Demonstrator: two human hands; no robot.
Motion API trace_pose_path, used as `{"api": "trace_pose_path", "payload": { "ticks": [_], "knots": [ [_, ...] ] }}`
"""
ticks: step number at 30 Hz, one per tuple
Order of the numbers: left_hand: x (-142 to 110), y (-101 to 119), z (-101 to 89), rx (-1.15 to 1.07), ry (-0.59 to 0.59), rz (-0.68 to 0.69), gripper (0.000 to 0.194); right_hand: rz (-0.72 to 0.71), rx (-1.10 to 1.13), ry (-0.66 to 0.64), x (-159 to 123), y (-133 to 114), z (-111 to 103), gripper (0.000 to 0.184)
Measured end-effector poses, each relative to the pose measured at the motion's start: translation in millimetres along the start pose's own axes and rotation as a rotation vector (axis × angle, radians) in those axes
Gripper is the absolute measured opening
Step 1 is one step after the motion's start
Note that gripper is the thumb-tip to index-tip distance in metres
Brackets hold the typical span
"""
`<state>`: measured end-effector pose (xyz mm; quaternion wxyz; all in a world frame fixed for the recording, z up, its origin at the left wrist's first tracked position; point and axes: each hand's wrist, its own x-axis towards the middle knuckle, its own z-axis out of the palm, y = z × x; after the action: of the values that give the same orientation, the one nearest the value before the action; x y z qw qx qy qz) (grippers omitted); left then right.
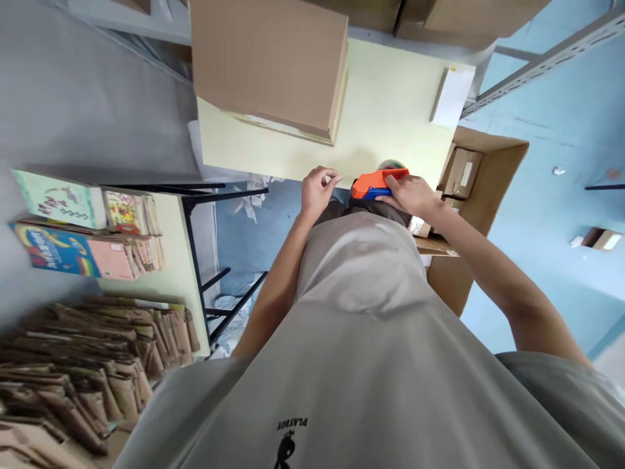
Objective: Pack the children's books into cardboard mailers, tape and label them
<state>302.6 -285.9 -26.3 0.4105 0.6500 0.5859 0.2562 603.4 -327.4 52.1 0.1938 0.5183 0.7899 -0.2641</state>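
Note:
My right hand (409, 194) is wrapped round an orange and blue tape dispenser (377, 184) at the near edge of a pale yellow table (390, 111). A roll of tape (392, 165) shows just behind the dispenser. My left hand (317, 189) hovers a little to the left of it at the table edge, thumb and fingertips pinched together; whether anything is in the pinch I cannot make out. A closed brown cardboard box (268, 65) stands on the table, farther back and to the left of both hands.
A small white box (452, 96) lies at the table's right edge. An open carton (481, 176) with small boxes stands on the blue floor to the right. On the left a second table holds stacked books (83, 234) and flattened cardboard (83, 365). Crumpled paper lies under the table.

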Motion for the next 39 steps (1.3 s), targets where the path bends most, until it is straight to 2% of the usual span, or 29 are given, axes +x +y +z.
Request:
{"api": "trace_pose_path", "payload": {
  "ticks": [7,18,21,26,31,35,39],
  "knots": [
    [8,-2,-9.5,0.001,0.005,0.040,0.014,0.059,-0.057,-0.003,-5,-17,-15,0.089],
    [10,-13,-15.4,-0.024,-0.015,0.064,0.022,0.090,-0.045,-0.008,-6,-31,-19,0.086],
    [15,-17,-28.5,-0.026,0.007,0.056,0.027,0.116,-0.032,0.022,-7,-25,-20,0.091],
    [27,-32,-51.8,-0.033,0.060,0.014,0.033,0.226,-0.009,0.010,-13,3,-13,0.093],
    [51,-45,-39.1,-0.106,0.095,0.032,0.036,0.267,0.010,0.076,-1,21,-6,0.098],
    [67,-58,-26.1,-0.174,0.139,0.006,0.040,0.315,0.010,0.061,17,23,-9,0.098],
    [75,-71,-20.9,-0.207,0.165,-0.040,0.041,0.320,0.029,0.051,33,23,-6,0.098]
  ]
}}
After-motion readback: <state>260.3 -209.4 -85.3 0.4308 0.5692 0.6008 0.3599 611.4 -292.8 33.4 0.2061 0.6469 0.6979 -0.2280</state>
